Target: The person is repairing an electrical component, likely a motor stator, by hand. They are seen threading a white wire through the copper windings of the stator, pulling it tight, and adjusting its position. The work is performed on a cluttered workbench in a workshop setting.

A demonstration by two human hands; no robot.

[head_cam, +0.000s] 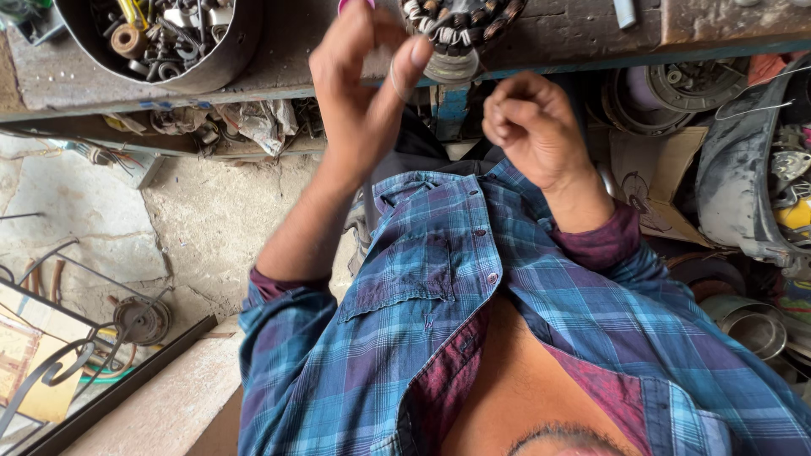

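My left hand (359, 89) is raised in front of the workbench edge (279, 84), thumb and fingers pinched on a thin loop of wire (394, 82). Just to its right, a round motor stator with copper windings (460, 25) rests on the bench. My right hand (532, 127) hovers a little lower and to the right, its fingers curled closed just below the stator; nothing shows clearly inside it. Both forearms come out of rolled-up sleeves of a blue plaid shirt (439, 279).
A metal bowl (241, 38) of bolts, nuts and small parts sits on the bench at the left. Under the bench lie rags and wires. Metal pots, coils and a grey tub (735, 186) crowd the right. A stone floor (194, 219) and a metal frame (110, 388) are at the left.
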